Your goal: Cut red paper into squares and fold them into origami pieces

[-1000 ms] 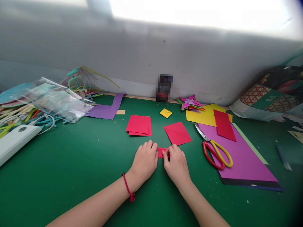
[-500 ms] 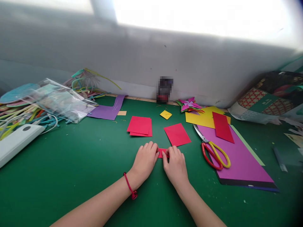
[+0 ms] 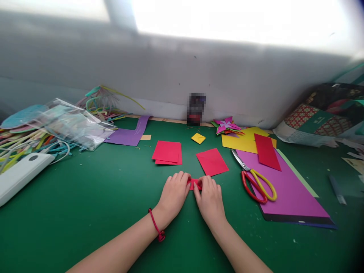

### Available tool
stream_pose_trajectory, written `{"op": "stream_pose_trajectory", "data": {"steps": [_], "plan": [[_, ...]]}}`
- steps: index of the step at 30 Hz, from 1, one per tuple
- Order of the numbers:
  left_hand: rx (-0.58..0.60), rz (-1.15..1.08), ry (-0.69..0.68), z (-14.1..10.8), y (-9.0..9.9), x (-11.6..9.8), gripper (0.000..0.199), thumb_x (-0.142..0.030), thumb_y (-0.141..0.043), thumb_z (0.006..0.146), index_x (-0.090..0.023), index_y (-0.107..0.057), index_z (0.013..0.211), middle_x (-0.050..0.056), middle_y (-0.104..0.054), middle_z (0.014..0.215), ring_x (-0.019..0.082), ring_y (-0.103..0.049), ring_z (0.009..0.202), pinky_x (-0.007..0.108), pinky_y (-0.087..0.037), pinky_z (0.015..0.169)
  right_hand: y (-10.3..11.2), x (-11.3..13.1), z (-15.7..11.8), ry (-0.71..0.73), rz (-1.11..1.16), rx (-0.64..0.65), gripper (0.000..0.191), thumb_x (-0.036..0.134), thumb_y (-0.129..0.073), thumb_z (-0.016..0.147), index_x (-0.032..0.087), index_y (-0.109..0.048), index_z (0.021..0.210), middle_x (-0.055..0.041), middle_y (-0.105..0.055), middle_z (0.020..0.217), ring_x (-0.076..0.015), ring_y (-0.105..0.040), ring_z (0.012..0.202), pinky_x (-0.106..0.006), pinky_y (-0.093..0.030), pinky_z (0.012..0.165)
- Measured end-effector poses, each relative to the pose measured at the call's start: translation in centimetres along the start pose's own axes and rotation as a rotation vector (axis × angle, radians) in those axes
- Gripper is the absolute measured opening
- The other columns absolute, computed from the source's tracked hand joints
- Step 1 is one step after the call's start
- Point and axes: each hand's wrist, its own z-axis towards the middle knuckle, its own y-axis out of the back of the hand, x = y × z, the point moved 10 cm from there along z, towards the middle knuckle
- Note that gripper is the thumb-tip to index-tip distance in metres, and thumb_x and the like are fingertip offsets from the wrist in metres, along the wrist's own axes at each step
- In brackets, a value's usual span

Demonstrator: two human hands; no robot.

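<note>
Between my two hands lies a small piece of folded red paper point(image 3: 193, 184) on the green tabletop. My left hand point(image 3: 176, 191) pinches its left end, thumb and fingers closed. At the right end my right hand point(image 3: 211, 197) grips it with thumb and fingertips. The fingers cover most of the paper, so its full shape is hidden. Just beyond my hands are stacked red paper squares point(image 3: 167, 152) on the left and a single red square point(image 3: 212, 161) on the right. A folded yellow paper piece point(image 3: 198, 138) sits farther back.
Scissors point(image 3: 257, 185) with red and yellow handles rest on purple paper point(image 3: 295, 193) at the right. Behind them are yellow paper point(image 3: 236, 142) and a paper star pile point(image 3: 226, 125). Pipe cleaners, a clear plastic bag point(image 3: 82, 125) and a white power strip point(image 3: 25, 176) occupy the left.
The view has shifted very slightly. Both hands stay in nearly the same place, still holding the red paper.
</note>
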Motion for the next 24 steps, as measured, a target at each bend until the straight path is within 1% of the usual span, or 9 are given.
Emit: {"op": "stream_pose_trajectory", "data": {"steps": [6, 8, 10, 12, 13, 15, 17, 20, 24], "plan": [[0.006, -0.014, 0.014, -0.1, -0.1, 0.1, 0.014, -0.023, -0.034, 0.089, -0.020, -0.048, 0.091, 0.002, -0.053, 0.088, 0.017, -0.049, 0.079, 0.029, -0.036, 0.067, 0.3, 0.1, 0.0, 0.012, 0.006, -0.021, 0.016, 0.026, -0.037, 0.088, 0.019, -0.047, 0.077, -0.0035, -0.053, 0.075, -0.0183, -0.050, 0.071, -0.029, -0.033, 0.063], [0.012, 0.007, 0.018, 0.0, -0.2, 0.2, 0.014, -0.023, -0.034, 0.089, -0.020, -0.048, 0.091, 0.002, -0.053, 0.088, 0.017, -0.049, 0.079, 0.030, -0.036, 0.067, 0.4, 0.3, -0.1, 0.019, -0.006, -0.028, 0.017, 0.026, -0.037, 0.089, 0.019, -0.049, 0.080, -0.0047, -0.054, 0.078, -0.0189, -0.051, 0.072, -0.030, -0.034, 0.064], [0.011, 0.022, 0.019, 0.0, -0.3, 0.1, 0.015, -0.023, -0.033, 0.089, -0.020, -0.047, 0.090, 0.003, -0.053, 0.088, 0.018, -0.049, 0.079, 0.030, -0.036, 0.067, 0.5, 0.5, -0.2, 0.027, -0.024, -0.041, 0.017, 0.026, -0.036, 0.089, 0.019, -0.052, 0.088, -0.0074, -0.056, 0.085, -0.0205, -0.052, 0.077, -0.031, -0.035, 0.066], [0.006, 0.032, 0.013, 0.0, -0.3, 0.1, 0.014, -0.023, -0.033, 0.089, -0.020, -0.047, 0.090, 0.003, -0.053, 0.087, 0.018, -0.049, 0.078, 0.030, -0.036, 0.066, 0.7, 0.7, -0.3, 0.033, -0.043, -0.059, 0.021, 0.026, -0.036, 0.089, 0.018, -0.053, 0.098, -0.0118, -0.055, 0.101, -0.0237, -0.051, 0.090, -0.034, -0.036, 0.071], [0.004, 0.037, 0.010, 0.0, -0.3, 0.1, 0.014, -0.023, -0.033, 0.089, -0.020, -0.047, 0.090, 0.003, -0.053, 0.087, 0.018, -0.049, 0.078, 0.030, -0.036, 0.065, 0.8, 0.8, -0.3, 0.035, -0.051, -0.069, 0.023, 0.026, -0.036, 0.089, 0.018, -0.052, 0.104, -0.0139, -0.052, 0.112, -0.0258, -0.048, 0.099, -0.036, -0.036, 0.076], [0.004, 0.046, 0.004, 0.1, -0.3, 0.0, 0.013, -0.023, -0.034, 0.089, -0.019, -0.047, 0.090, 0.003, -0.053, 0.087, 0.018, -0.049, 0.078, 0.030, -0.036, 0.065, 0.8, 0.9, -0.4, 0.040, -0.061, -0.086, 0.030, 0.028, -0.037, 0.089, 0.017, -0.049, 0.114, -0.0157, -0.039, 0.130, -0.0289, -0.035, 0.117, -0.041, -0.033, 0.087], [0.010, 0.054, 0.001, 0.1, -0.3, 0.0, 0.013, -0.023, -0.034, 0.089, -0.019, -0.046, 0.090, 0.003, -0.052, 0.088, 0.018, -0.048, 0.078, 0.030, -0.036, 0.065, 0.8, 0.9, -0.4, 0.044, -0.068, -0.092, 0.038, 0.031, -0.038, 0.088, 0.016, -0.043, 0.123, -0.0147, -0.026, 0.140, -0.0295, -0.022, 0.127, -0.045, -0.026, 0.095], [0.022, 0.061, -0.002, 0.1, -0.4, 0.0, 0.013, -0.023, -0.034, 0.089, -0.019, -0.046, 0.090, 0.003, -0.052, 0.088, 0.018, -0.048, 0.078, 0.030, -0.036, 0.065, 0.3, 0.9, -0.4, 0.041, -0.075, -0.068, 0.045, 0.034, -0.037, 0.088, 0.020, -0.034, 0.131, -0.0113, -0.017, 0.144, -0.0293, -0.014, 0.130, -0.050, -0.021, 0.099], [0.024, 0.066, -0.007, 0.0, -0.4, -0.1, 0.014, -0.023, -0.033, 0.089, -0.019, -0.046, 0.090, 0.004, -0.052, 0.088, 0.018, -0.048, 0.078, 0.030, -0.036, 0.066, -0.4, 0.5, -0.3, 0.021, -0.054, -0.024, 0.048, 0.035, -0.037, 0.088, 0.024, -0.029, 0.134, -0.0094, -0.015, 0.145, -0.0285, -0.013, 0.131, -0.051, -0.021, 0.099]]}}
